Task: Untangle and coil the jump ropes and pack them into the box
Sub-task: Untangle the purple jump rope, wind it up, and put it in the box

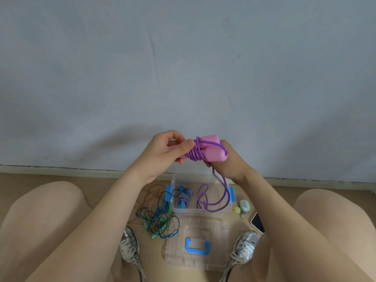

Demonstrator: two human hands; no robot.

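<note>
1. Jump rope (195, 154), purple, is wound round its pink handles (211, 152) and held above the box (191, 211). Its tail (213, 202) hangs into the box's right side.
2. Left hand (168, 148) grips the handles, thumb pressing the turns. Right hand (225, 165) clasps the other end.
3. If the thumb lifts, the turns could spring loose.
4. A braided rope (184, 195) fills the box's left side, and tangled ropes (158, 220) wait on the floor beside it.

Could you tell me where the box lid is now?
In the head view the lid lies on the floor between the left shoe and right shoe, below the open box.
</note>
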